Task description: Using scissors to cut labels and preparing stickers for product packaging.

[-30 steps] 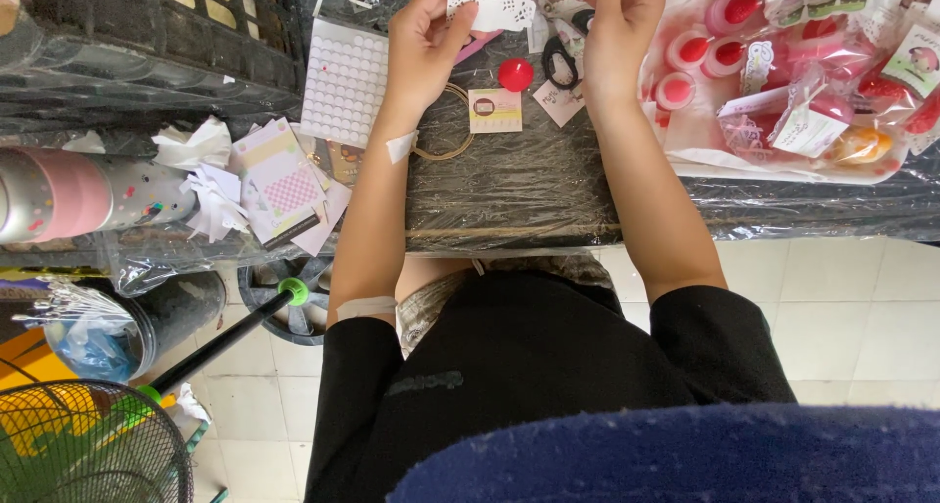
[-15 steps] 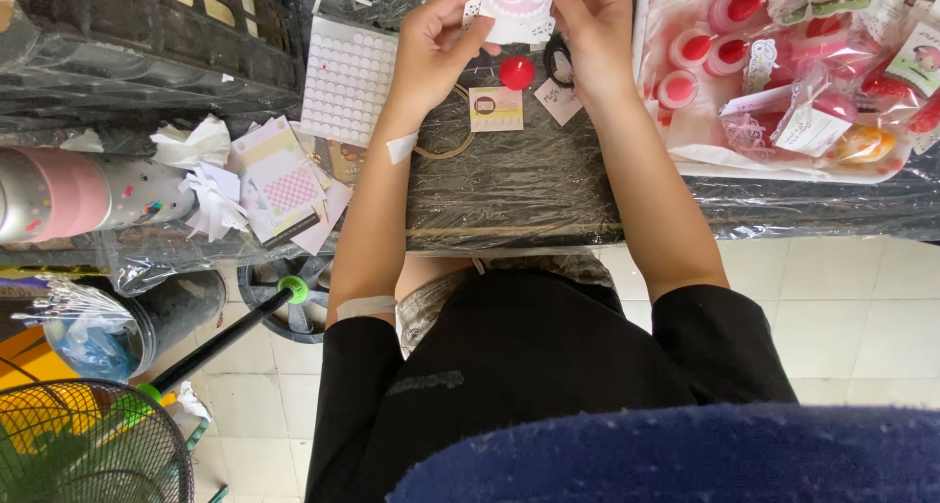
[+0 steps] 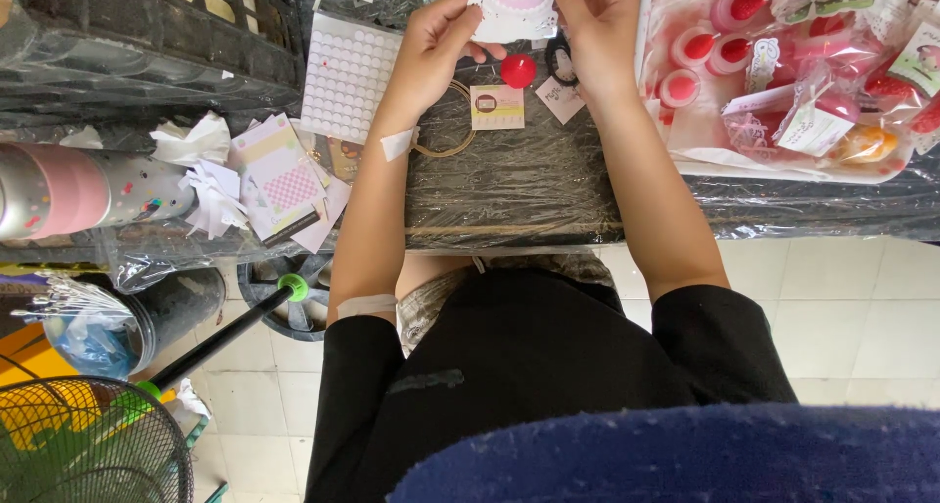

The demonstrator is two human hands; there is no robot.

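- The pink-and-white packet with a lacy edge point(image 3: 516, 3) sits at the top centre of the frame, lifted just clear of the table and partly cut off by the upper border.
- My left hand point(image 3: 431, 47) pinches its left edge between thumb and fingertips; my right hand point(image 3: 597, 23) grips the right side from above. Holding it by both edges seems to keep it flat and facing me.
- Just beneath the packet, a small red ball point(image 3: 518, 70) lies on the table point(image 3: 519, 185), which is wrapped in dark plastic film. It is close under my hands but not touched.
- Beside the ball, towards centre frame, lies a small printed card point(image 3: 496, 107); a thin ring point(image 3: 446, 121) lies partly under my left wrist, and a black loop point(image 3: 561, 62) by my right palm. They appear kept within easy reach.
- A white sheet of round dots point(image 3: 348, 77) lies upper left of my left hand, flat against the black crate point(image 3: 147, 33).
- At upper right a tray of bagged pink and red items point(image 3: 783, 72) stands just beside my right forearm, apart from it.
- At left of the frame are crumpled paper scraps point(image 3: 211, 170), a pink checked card point(image 3: 289, 185) and a pink-banded flask point(image 3: 69, 190) lying on its side.
- Lower left, down on the floor, a wire fan point(image 3: 78, 444) and a green-tipped black rod point(image 3: 225, 332) are well away from my hands.
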